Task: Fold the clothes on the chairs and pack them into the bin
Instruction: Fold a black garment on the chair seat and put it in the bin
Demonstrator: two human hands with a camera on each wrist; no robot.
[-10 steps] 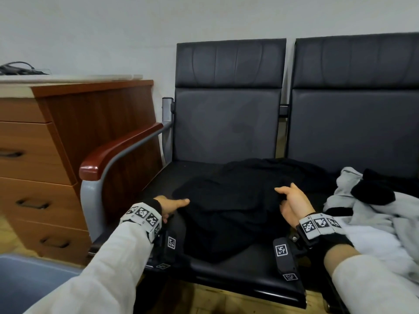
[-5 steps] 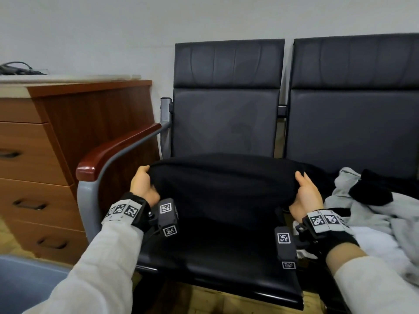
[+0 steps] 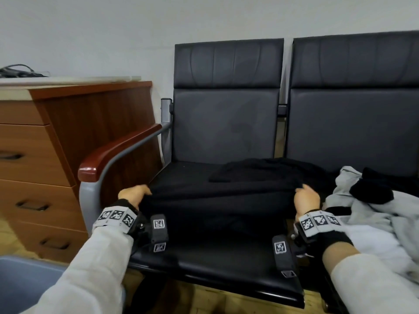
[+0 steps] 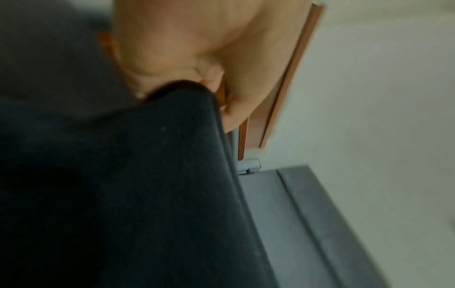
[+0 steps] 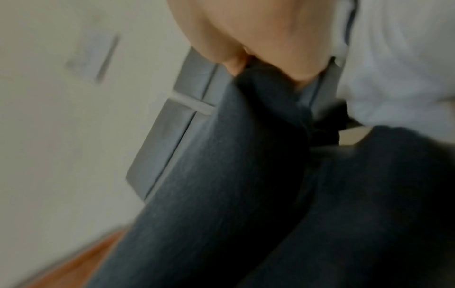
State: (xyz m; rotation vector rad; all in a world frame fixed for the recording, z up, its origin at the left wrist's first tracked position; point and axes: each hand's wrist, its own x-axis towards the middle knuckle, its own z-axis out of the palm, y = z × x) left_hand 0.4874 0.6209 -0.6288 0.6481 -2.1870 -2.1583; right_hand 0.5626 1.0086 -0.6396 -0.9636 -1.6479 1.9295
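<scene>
Two corners of the black garment (image 3: 217,200) are pinched, one by the left hand (image 3: 133,194), one by the right hand (image 3: 306,201), stretching it flat across the chair seat (image 3: 204,264), likely for a clean fold. Grey clothes (image 3: 374,223) wait on the neighbouring seat.

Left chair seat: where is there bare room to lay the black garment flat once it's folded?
Bare patches on the left chair seat: the front strip between both wrists and the seat's front edge, and the back left corner between the armrest and the black garment. Crowded: the right chair, piled with grey clothes. The left hand and right hand grip the garment's corners.
</scene>
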